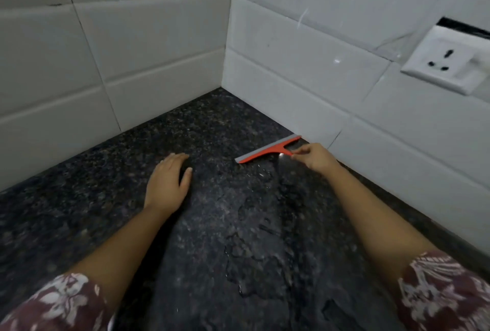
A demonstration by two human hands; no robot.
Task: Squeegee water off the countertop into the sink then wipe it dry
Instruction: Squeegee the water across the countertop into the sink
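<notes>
An orange squeegee (270, 149) with a grey rubber blade rests blade-down on the dark speckled granite countertop (106, 177), close to the right-hand wall. My right hand (315, 156) pinches the end of its short handle. My left hand (169, 181) lies flat on the counter, palm down with nothing in it, to the left of the squeegee. Thin patches of water (254, 227) glisten on the stone between my forearms, from the squeegee back toward me. No sink is in view.
White tiled walls meet in a corner (225, 65) at the far end of the counter. A white wall socket (448, 61) sits on the right wall above the counter. My patterned maroon sleeves fill the lower corners.
</notes>
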